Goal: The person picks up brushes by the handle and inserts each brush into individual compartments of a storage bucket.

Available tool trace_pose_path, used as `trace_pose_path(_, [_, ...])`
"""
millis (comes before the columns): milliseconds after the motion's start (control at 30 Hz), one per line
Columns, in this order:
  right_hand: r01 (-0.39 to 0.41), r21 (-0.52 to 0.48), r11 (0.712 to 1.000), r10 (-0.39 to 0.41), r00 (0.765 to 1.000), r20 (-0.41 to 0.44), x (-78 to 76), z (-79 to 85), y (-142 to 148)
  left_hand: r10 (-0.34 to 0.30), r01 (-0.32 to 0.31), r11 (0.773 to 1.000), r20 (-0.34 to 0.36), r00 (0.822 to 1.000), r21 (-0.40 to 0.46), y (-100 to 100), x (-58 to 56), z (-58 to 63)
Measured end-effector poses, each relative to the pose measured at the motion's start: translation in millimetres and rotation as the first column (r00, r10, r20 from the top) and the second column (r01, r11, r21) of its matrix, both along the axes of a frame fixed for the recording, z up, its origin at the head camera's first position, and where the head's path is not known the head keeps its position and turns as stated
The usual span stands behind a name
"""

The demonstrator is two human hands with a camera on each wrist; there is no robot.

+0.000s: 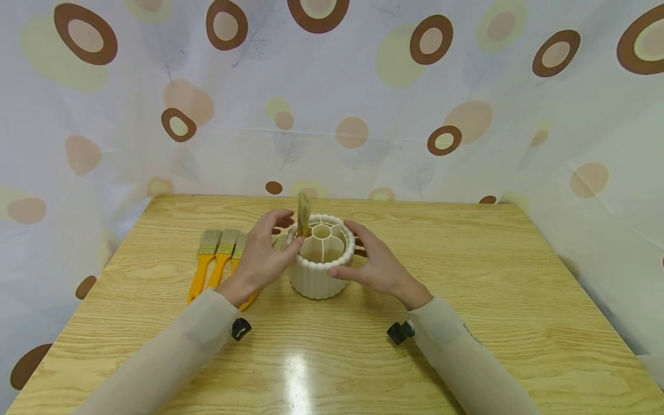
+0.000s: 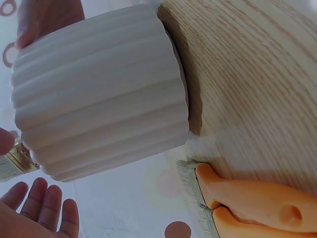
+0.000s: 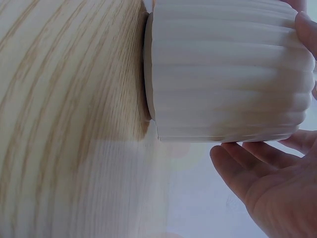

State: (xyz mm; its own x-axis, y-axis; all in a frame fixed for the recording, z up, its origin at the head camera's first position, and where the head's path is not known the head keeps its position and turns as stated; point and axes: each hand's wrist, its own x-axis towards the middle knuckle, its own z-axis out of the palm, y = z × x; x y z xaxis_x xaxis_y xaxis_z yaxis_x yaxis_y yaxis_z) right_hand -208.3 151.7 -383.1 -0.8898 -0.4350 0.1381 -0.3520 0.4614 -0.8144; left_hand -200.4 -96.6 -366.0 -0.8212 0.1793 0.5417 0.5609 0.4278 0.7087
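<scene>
A white, ribbed round holder (image 1: 317,282) with several compartments stands upright on the table. One paintbrush (image 1: 304,212) sticks out above its left side, bristles up, its handle hidden inside the holder. My left hand (image 1: 264,253) is around that brush, thumb near its metal band and fingers spread on the far side; in the left wrist view a gap shows between the fingers (image 2: 42,203) and the brush. My right hand (image 1: 381,262) holds the holder from the right, thumb on the near rim and fingers behind along its wall.
Several paintbrushes with orange handles (image 1: 199,276) lie side by side on the wooden table (image 1: 467,259), left of the holder and partly under my left forearm. A patterned curtain (image 1: 332,104) hangs along the table's back edge and both sides.
</scene>
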Motion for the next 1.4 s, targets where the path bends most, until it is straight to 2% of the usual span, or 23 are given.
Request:
trace_pose_path(500, [-0.001,0.000,1.000,0.001,1.000,0.002,-0.6,-1.1,1,0.042,-0.042,0.999,-0.001,0.999,-0.034,-11,7.2,-1.1])
trace_pose_path(867, [-0.005,-0.008,1.000,0.005,1.000,0.002,0.7,1.0,1,0.061,-0.059,0.997,0.049,0.997,-0.047,-18,10.6,-3.7])
trace_pose_path(1400, [-0.004,-0.001,1.000,0.004,1.000,0.013,1.8,2.2,1,0.114,-0.110,0.991,0.042,0.993,-0.083,-30,11.6,-9.1])
